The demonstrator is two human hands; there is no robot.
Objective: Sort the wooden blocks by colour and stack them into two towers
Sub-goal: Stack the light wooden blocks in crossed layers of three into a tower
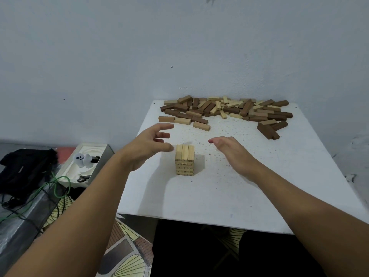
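left grip (148, 145): bare, no sleeve | right grip (232, 151): bare, no sleeve

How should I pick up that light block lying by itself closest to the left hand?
Take the lone light block across its two long sides, near the middle, coming straight down from above. It lies flat on the white table with bare table in front of it, so the left hand, open nearby, probably has room for that grip without bumping the block pile.
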